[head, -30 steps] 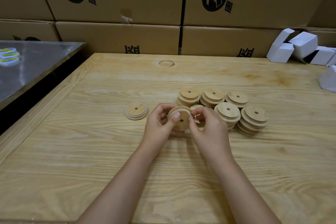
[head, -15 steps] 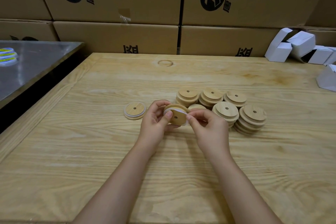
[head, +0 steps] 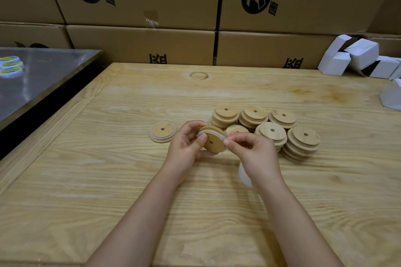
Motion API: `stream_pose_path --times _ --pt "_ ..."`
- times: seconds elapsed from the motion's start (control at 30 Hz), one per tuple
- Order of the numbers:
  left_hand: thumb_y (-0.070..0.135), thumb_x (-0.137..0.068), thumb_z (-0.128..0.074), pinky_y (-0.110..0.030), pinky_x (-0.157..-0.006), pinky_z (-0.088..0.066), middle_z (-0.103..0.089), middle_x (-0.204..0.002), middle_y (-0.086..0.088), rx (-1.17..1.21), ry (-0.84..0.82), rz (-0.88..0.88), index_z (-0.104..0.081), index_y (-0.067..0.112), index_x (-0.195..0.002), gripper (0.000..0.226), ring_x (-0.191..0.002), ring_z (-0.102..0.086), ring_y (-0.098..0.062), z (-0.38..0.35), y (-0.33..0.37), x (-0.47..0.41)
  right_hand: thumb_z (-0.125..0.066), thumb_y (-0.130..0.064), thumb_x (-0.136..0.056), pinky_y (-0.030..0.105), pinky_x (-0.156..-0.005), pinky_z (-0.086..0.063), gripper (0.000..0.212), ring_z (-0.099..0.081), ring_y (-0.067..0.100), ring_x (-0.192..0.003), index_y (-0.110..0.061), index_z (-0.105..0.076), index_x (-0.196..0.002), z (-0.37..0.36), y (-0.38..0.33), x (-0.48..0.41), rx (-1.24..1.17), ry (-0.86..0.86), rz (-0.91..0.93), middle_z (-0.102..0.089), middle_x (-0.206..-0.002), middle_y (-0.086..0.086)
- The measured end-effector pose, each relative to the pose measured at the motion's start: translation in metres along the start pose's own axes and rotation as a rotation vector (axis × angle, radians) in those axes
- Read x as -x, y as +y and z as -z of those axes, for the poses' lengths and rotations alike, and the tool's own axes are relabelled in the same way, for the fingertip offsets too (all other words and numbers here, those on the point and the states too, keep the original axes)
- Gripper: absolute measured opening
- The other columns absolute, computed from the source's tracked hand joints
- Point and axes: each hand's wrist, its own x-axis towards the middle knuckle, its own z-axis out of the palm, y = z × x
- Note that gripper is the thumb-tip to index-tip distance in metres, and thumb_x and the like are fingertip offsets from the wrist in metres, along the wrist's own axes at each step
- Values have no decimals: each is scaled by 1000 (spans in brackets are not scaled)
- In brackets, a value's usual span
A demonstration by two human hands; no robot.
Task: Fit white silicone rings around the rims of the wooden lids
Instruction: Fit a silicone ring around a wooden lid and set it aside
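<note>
Left hand (head: 186,145) grips wooden lid (head: 213,143) by its edge, thumb on the face, fingers curled behind. Lid is tilted and raised off table (head: 97,191), over its middle. Right hand (head: 253,154) pinches white silicone ring (head: 205,133) at the lid's right side, thumb and forefinger closed on it. Ring shows along the rim's top and left arc.

Finished lid (head: 162,134) with a white ring lies flat and alone, toward the left edge from the hands. Five lid stacks (head: 302,143) cluster just right of and behind the hands, touching each other. Single lid (head: 236,129) sits between held lid and stacks, partly hidden. White blur (head: 244,173) under the right wrist, can't tell what.

Table is pale wood with strong grain and a ring-shaped stain (head: 199,75) near the far edge. White cartons (head: 358,58) are piled at the far right corner. Brown cardboard boxes (head: 141,45) with black print form a wall behind the far edge. Metal surface (head: 43,76) lies off the left edge across a dark gap. Round labelled items (head: 10,67) on it are too small to identify.
</note>
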Motion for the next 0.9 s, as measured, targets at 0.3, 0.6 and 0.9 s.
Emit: stream_pose_path --times 0.3,0.6,0.9 --pt "3 -90 -51 -43 -54 -58 -65 -88 -6 74 51 81 -55 13 -97 12 -75 -68 -23 -2 -2 0 -69 -16 -82 13 -66 -48 14 -63 1 -71 -25 -67 -72 -3 0 2 204 56 163 -70 -77 -7" --pt "12 -91 -51 -24 -34 -48 -65 -72 -5 125 86 266 -60 6 -99 13 -51 -64 -17 -1 5 -3 -65 -5 -85 33 -69 -50 8 -61 14 -76 -11 -69 -88 0 -1 5 456 -15 501 -67 -82 -1" --pt "10 -94 -45 -16 -29 -37 -66 -60 -7 95 14 355 -65 6 -98 21 -33 -53 -17 3 10 -4 -64 -3 -84 41 -64 -51 7 -61 29 -71 -2 -71 -84 -1 0 7 733 -49 875 -66 -79 9"
